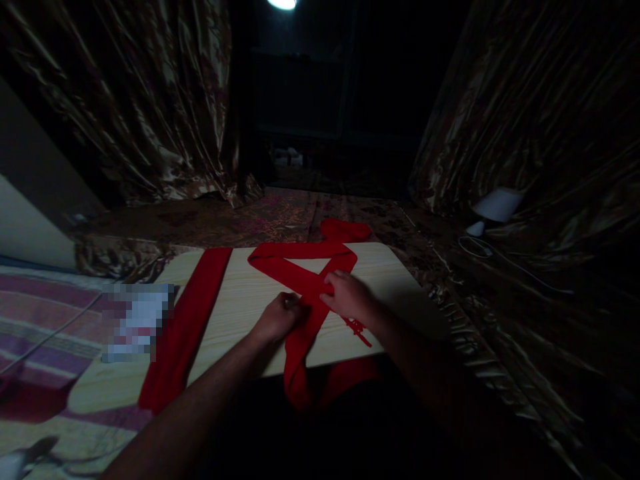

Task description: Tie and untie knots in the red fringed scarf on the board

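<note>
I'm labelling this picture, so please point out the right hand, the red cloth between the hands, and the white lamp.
Right hand [350, 295]: head view, back of the hand.
Red cloth [313, 313]: head view, flat stretch.
White lamp [501, 204]: head view, shade.

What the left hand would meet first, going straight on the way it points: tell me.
The left hand would first meet the red cloth at its fingertips, then probably the right hand beyond; depth is hard to judge in this dim view.

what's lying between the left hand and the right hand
Red cloth: two bands of it cross between the left hand and the right hand, above the pale board, in the head view.
</note>
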